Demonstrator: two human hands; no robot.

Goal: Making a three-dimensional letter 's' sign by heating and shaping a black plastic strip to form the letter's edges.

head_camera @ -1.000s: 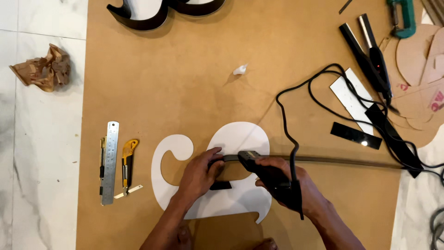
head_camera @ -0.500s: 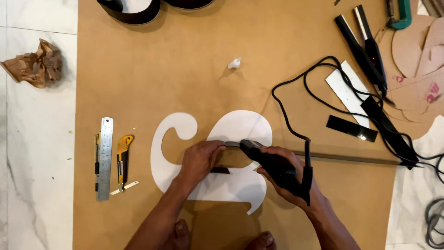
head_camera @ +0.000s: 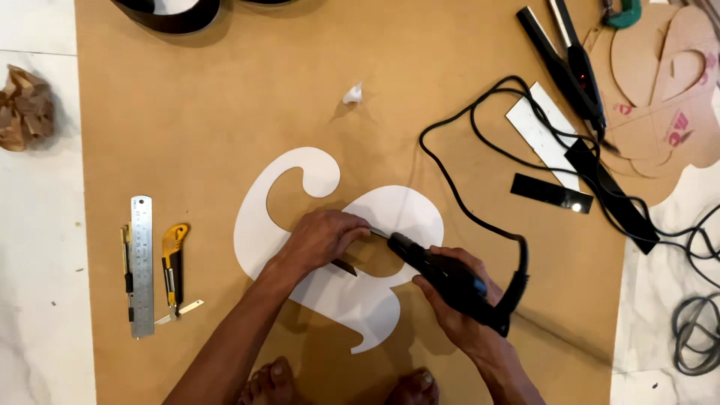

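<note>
Overhead view. My right hand (head_camera: 457, 300) is wrapped tight around the handle of a black corded heat gun (head_camera: 450, 279), its nozzle aimed at the inner curve of a white curved cut-out shape (head_camera: 337, 296). My left hand (head_camera: 319, 240) presses flat on the same shape, fingers closed on a thin dark strip (head_camera: 356, 251) set along its edge. The shape lies mid-sheet on the brown board (head_camera: 225, 112). The gun's black cable (head_camera: 480, 202) loops away toward the upper right. Left of the shape lie a steel ruler (head_camera: 140, 262) and, just beside it, a yellow utility knife (head_camera: 172, 262). A crumpled brown paper (head_camera: 26, 109) rests at far left.
</note>
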